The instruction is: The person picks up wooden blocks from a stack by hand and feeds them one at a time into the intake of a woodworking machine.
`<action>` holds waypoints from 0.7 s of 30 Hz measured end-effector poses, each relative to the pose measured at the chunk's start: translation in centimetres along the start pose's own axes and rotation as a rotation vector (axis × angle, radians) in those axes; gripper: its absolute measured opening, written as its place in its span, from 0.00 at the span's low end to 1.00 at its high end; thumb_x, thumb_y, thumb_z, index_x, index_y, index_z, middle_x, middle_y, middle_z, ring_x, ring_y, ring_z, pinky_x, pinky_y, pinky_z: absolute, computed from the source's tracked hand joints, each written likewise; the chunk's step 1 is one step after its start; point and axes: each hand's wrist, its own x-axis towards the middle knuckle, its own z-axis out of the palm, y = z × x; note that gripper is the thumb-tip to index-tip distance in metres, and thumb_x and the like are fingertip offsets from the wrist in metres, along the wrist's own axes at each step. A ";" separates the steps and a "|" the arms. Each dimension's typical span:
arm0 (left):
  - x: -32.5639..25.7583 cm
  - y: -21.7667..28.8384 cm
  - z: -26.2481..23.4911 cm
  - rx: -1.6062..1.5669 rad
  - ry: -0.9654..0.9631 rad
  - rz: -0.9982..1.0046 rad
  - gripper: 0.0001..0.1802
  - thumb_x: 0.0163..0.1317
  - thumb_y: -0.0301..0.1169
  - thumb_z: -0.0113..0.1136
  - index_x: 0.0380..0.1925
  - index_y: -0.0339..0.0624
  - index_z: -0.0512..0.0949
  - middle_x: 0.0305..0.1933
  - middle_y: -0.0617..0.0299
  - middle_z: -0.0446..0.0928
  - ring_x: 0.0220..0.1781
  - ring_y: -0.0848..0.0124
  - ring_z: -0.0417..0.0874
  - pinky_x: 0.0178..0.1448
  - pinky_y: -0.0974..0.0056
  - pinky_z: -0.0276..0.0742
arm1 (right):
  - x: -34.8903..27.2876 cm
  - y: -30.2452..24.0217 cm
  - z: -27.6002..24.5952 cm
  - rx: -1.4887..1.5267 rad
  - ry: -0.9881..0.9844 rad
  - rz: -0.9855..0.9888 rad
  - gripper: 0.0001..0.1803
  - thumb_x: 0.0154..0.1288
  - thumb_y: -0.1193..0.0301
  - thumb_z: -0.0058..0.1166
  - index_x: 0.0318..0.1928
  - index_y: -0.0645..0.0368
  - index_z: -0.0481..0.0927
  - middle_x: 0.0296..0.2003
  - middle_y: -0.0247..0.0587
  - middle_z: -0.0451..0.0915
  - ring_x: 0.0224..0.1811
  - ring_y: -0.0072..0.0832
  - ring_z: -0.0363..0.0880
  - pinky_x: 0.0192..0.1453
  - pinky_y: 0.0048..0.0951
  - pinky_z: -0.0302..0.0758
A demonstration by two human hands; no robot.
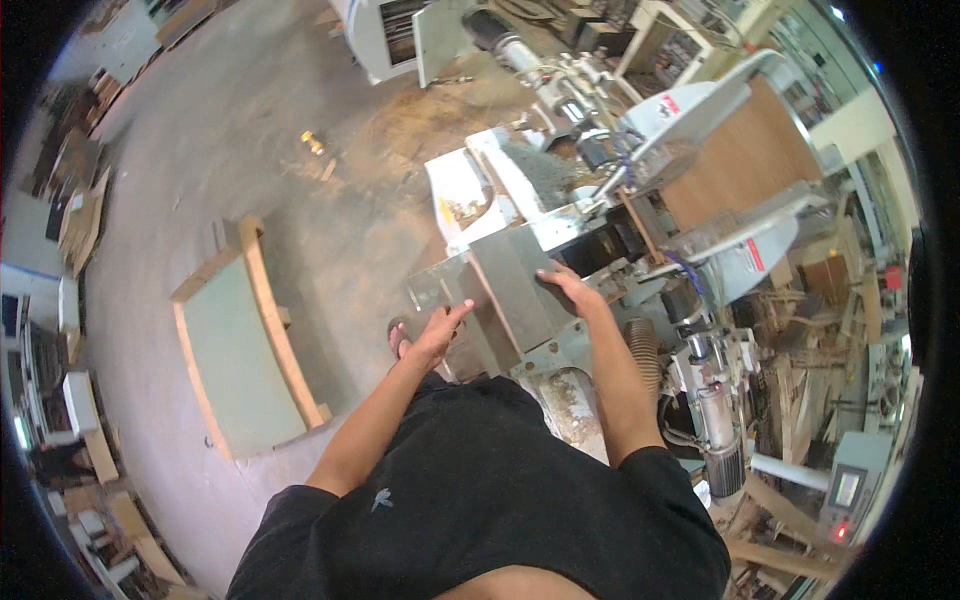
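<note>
A flat grey-brown panel point(522, 282) with a pale, wood-coloured left edge lies on the machine's bed in front of me. My right hand point(572, 290) rests on its right part, fingers stretched out and apart. Left of the panel's pale edge is my left hand point(440, 332), its fingers apart, with one pointing toward that edge. It hovers over or touches a clear plate point(432, 288) that juts from the machine; which of these, I cannot tell. Neither hand is wrapped round anything.
Motors and a cylinder point(715, 415) flank the machine point(575, 345) on the right, near a ribbed hose point(642, 350). A control box point(855, 485) stands lower right. On the floor at left is a greenish board on a wooden frame point(240, 350). Sawdust and a yellow object point(313, 142) lie beyond.
</note>
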 end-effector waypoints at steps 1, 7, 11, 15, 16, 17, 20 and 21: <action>0.7 -0.5 0.3 -0.010 0.049 0.044 0.45 0.53 0.59 0.59 0.56 0.28 0.64 0.49 0.54 0.69 0.44 0.67 0.68 0.48 0.62 0.66 | 0.6 0.6 -0.1 -0.013 -0.026 -0.026 0.27 0.61 0.63 0.56 0.60 0.57 0.69 0.49 0.40 0.77 0.47 0.29 0.76 0.51 0.31 0.73; 2.3 -2.4 0.2 -0.167 0.131 0.050 0.47 0.55 0.57 0.58 0.57 0.22 0.62 0.51 0.48 0.70 0.45 0.64 0.72 0.48 0.64 0.70 | -0.5 -0.3 1.4 -0.046 -0.015 0.036 0.29 0.60 0.63 0.57 0.60 0.57 0.69 0.50 0.38 0.76 0.50 0.28 0.74 0.54 0.30 0.70; 3.1 -4.8 -0.4 -0.205 0.149 0.082 0.47 0.56 0.58 0.56 0.57 0.22 0.61 0.51 0.48 0.70 0.42 0.65 0.72 0.46 0.64 0.70 | -0.5 0.0 1.8 -0.140 -0.029 0.024 0.30 0.59 0.61 0.58 0.61 0.57 0.69 0.51 0.38 0.76 0.51 0.27 0.74 0.54 0.29 0.70; 2.3 -5.3 -0.7 -0.248 0.137 0.074 0.47 0.56 0.60 0.54 0.58 0.25 0.61 0.52 0.47 0.70 0.47 0.63 0.73 0.49 0.63 0.70 | -0.9 0.2 2.6 -0.166 -0.017 0.015 0.30 0.59 0.61 0.58 0.61 0.56 0.69 0.51 0.38 0.75 0.51 0.27 0.74 0.53 0.28 0.70; 2.2 -5.0 -0.8 -0.249 0.140 0.076 0.47 0.56 0.60 0.54 0.58 0.25 0.61 0.52 0.47 0.70 0.47 0.63 0.73 0.49 0.63 0.70 | -0.9 0.3 2.6 -0.170 -0.011 0.014 0.31 0.59 0.61 0.58 0.62 0.56 0.68 0.51 0.38 0.75 0.51 0.26 0.74 0.53 0.28 0.71; 2.1 -4.7 -1.0 -0.214 0.127 0.034 0.44 0.60 0.56 0.53 0.60 0.25 0.59 0.56 0.45 0.68 0.52 0.60 0.72 0.52 0.60 0.72 | -1.0 0.3 2.6 -0.175 -0.006 0.011 0.31 0.59 0.60 0.58 0.62 0.56 0.68 0.51 0.38 0.75 0.51 0.26 0.74 0.53 0.27 0.71; 1.0 -4.3 -0.8 -0.223 0.085 0.038 0.44 0.62 0.55 0.51 0.62 0.25 0.56 0.61 0.40 0.63 0.60 0.54 0.69 0.59 0.55 0.70 | -0.8 0.8 2.1 -0.169 -0.057 -0.007 0.36 0.57 0.56 0.61 0.63 0.56 0.67 0.56 0.41 0.72 0.56 0.30 0.71 0.58 0.28 0.68; 0.5 -4.1 -0.6 -0.254 0.042 0.079 0.47 0.61 0.58 0.50 0.63 0.25 0.54 0.62 0.37 0.61 0.62 0.51 0.66 0.63 0.53 0.66 | -0.4 1.7 1.7 -0.212 0.017 -0.051 0.32 0.58 0.54 0.59 0.60 0.56 0.71 0.52 0.38 0.76 0.52 0.27 0.73 0.55 0.27 0.69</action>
